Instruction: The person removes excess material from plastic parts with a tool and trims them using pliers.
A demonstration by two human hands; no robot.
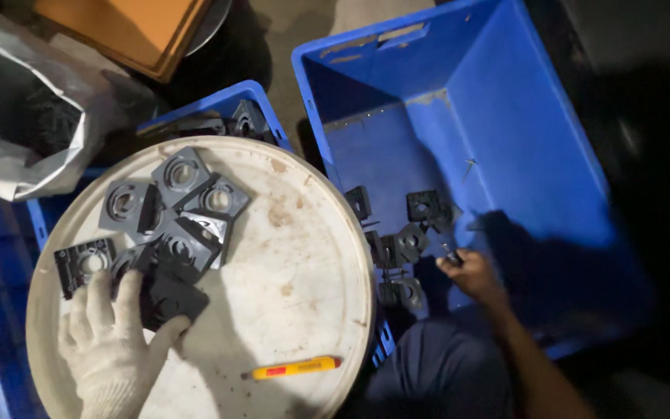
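1. The left hand [114, 345] wears a white knit glove. It rests at the near left of a big round white lid [288, 256].
2. Its fingers [102, 299] lie spread out flat on a dark square plate [168, 299]. The thumb presses the plate's near edge, so this hand holds the plate down.
3. More grey square plates [184, 206] lie in a pile just beyond the fingers, toward the far left of the lid. The left hand is much nearer to them than the right hand is.
4. The bare right hand [471, 271] reaches into the large blue crate [552, 171] on the right. Its fingers are curled narrow around something small and dark; I cannot tell what.
5. A few dark plates [409, 240] lie in the crate, just left of that hand.
6. A yellow and red pen [296, 368] lies near the lid's near edge, apart from both hands.
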